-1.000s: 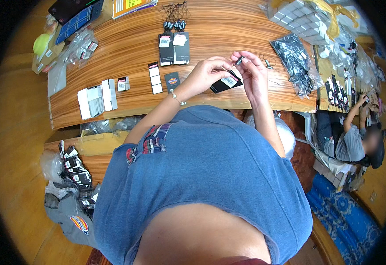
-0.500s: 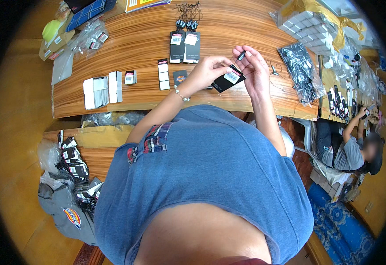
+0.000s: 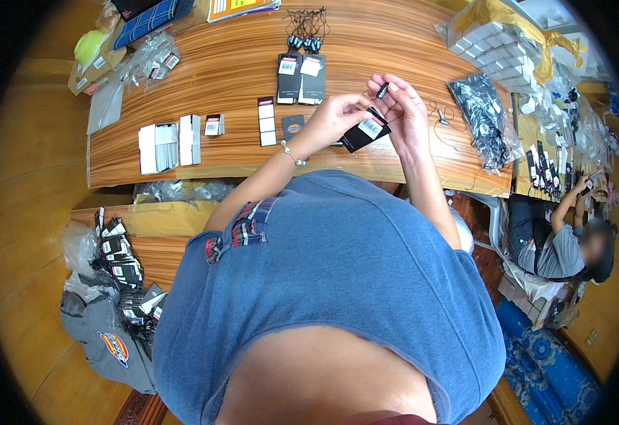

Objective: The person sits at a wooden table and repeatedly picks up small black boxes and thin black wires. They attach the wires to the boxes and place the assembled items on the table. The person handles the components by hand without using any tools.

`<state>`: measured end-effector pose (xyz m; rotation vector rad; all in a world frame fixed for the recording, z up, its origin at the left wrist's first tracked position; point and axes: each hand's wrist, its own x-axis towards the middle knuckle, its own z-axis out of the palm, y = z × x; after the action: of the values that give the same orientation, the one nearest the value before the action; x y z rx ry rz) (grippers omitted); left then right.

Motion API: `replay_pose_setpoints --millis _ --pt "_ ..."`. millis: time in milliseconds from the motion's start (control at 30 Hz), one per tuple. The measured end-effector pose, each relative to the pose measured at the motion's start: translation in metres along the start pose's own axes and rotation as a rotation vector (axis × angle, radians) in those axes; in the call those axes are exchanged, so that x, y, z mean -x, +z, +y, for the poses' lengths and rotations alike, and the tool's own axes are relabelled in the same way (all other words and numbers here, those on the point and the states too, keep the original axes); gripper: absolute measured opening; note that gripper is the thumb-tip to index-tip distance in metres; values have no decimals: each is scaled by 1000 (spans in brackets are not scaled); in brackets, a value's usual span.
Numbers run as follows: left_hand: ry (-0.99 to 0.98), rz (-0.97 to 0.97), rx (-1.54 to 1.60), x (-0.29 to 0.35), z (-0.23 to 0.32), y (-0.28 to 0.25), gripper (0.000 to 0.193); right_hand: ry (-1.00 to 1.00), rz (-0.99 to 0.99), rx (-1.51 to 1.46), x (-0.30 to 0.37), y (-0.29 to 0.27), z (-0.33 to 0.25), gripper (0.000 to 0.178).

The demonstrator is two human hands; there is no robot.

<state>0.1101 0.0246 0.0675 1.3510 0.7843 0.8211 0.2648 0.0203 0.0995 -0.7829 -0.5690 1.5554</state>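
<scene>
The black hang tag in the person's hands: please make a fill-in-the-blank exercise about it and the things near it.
1. The left hand holds a black hang tag that carries a small ____ sticker.
2. The right hand pinches a small black piece ____ the tag.
3. Both hands are over a long ____ table.
4. A bunch of black strings lies at the table's ____ edge.

Missing words: white; above; wooden; far

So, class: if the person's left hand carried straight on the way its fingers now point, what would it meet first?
Most likely the black rectangular card tag with a white label, which the left hand already touches, then the right hand just beyond; depth is hard to judge.
</scene>
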Motion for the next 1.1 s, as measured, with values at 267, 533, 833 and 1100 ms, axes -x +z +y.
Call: replay_pose_setpoints --millis 267,533,833,1100 --pt "-81 -65 -15 11 -6 -5 15 -101 131 -114 -24 -29 -16 19" --pt "-72 4 -27 11 -7 -14 15 -164 -102 -401 -40 -46 -47 19" --pt "233 360 -90 -2 -10 -23 14 -344 -122 204 -9 -3 -61 14" --pt "135 383 21 -3 22 -14 17 -285 -113 806 6 8 -3 13"
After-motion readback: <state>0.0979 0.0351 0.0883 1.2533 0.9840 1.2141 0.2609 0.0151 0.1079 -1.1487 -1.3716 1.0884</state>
